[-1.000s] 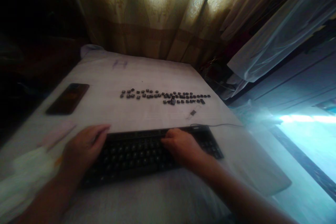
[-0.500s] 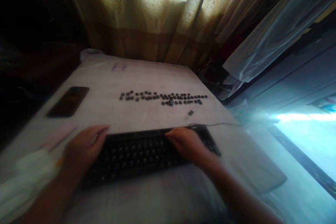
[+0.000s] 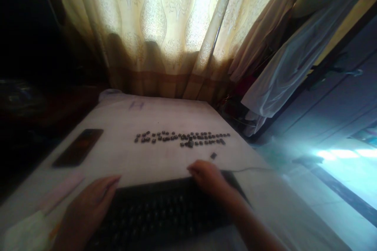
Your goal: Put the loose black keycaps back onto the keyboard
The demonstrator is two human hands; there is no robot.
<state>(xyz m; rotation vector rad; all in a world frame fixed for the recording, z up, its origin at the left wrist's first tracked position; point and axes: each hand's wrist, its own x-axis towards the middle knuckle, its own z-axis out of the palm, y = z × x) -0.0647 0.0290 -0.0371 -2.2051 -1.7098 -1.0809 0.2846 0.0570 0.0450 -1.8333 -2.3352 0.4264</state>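
A black keyboard (image 3: pixel 159 208) lies at the near side of the white-covered table, blurred and partly cut off by the lower edge. My left hand (image 3: pixel 91 204) is closed round its left end, thumb beside the far corner; that end is hidden behind the hand. Over the keyboard's far edge, right of the middle, my right hand (image 3: pixel 207 176) is curled with the fingertips together. Whatever is in those fingers is hidden. Just beyond it sits a small dark piece (image 3: pixel 213 156). Several loose black keycaps (image 3: pixel 191 138) are spread in uneven rows farther back.
A dark phone (image 3: pixel 79 147) lies at the left, with a pink strip-like object (image 3: pixel 61 192) and a pale crumpled item (image 3: pixel 26 229) nearer. The keyboard's cable (image 3: pixel 253 168) runs right. A curtain (image 3: pixel 165 27) hangs behind; white cloth (image 3: pixel 268 90) hangs at the right.
The view has tilted up, so everything sits lower in the picture. My right hand has shifted slightly away from me, to the keyboard's far edge. The left hand stays at the left end.
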